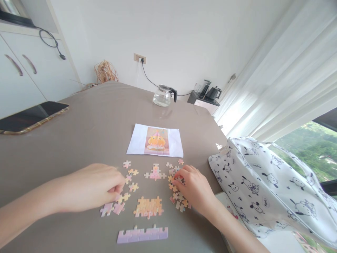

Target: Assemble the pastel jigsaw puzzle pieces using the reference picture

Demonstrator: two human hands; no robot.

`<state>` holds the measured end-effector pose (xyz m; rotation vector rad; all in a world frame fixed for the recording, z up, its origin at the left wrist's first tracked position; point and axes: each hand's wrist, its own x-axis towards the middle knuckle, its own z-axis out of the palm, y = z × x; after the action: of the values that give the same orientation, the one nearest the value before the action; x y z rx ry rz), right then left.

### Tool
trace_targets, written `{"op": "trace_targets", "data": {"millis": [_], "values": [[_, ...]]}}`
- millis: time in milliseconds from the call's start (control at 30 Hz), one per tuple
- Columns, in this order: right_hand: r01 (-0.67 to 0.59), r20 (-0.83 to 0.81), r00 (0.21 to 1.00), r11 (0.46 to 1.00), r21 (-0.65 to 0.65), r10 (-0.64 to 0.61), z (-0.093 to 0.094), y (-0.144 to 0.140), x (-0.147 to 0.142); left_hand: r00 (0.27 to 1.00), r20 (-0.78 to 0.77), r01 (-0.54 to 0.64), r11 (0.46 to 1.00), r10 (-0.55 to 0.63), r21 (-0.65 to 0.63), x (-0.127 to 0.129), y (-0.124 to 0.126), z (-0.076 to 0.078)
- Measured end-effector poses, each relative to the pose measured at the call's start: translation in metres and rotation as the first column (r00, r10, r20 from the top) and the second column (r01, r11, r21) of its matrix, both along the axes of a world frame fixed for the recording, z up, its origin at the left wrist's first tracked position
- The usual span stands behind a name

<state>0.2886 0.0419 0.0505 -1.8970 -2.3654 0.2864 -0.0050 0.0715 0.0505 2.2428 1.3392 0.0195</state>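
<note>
Pastel jigsaw pieces lie scattered on the grey table (86, 133). My left hand (97, 186) rests on the table with fingers curled beside loose pieces (131, 175); whether it pinches one I cannot tell. My right hand (193, 186) has its fingertips down on a cluster of loose pieces (175, 189). Between the hands lie an orange joined block (149, 206) and a small pink joined group (155, 173). A purple strip of joined edge pieces (142, 234) lies nearest me. A printed reference picture (156, 141) sits beyond the pieces.
A white bag with cartoon dog print (265, 189) stands at the table's right edge. A glass kettle (163, 95) is at the far side, a dark tablet on a tray (31, 116) at the left. Cabinets, a wall socket and curtains surround the table.
</note>
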Motion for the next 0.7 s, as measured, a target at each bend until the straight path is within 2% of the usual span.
{"op": "trace_targets", "data": {"millis": [100,200,700], "values": [[0.007,-0.009,1.0,1.0,-0.009,-0.007,-0.004,0.002,0.0,0.987,-0.139,0.067,0.991,-0.084,-0.118,0.003,0.003,0.006],[0.016,-0.026,1.0,1.0,-0.018,-0.016,-0.006,0.002,0.0,0.974,-0.2,0.069,0.984,-0.101,-0.164,0.005,0.005,0.011],[-0.002,-0.173,0.985,1.0,-0.006,0.001,-0.01,-0.001,-0.001,0.972,-0.209,0.065,0.981,-0.103,-0.18,0.003,0.005,0.015]]}}
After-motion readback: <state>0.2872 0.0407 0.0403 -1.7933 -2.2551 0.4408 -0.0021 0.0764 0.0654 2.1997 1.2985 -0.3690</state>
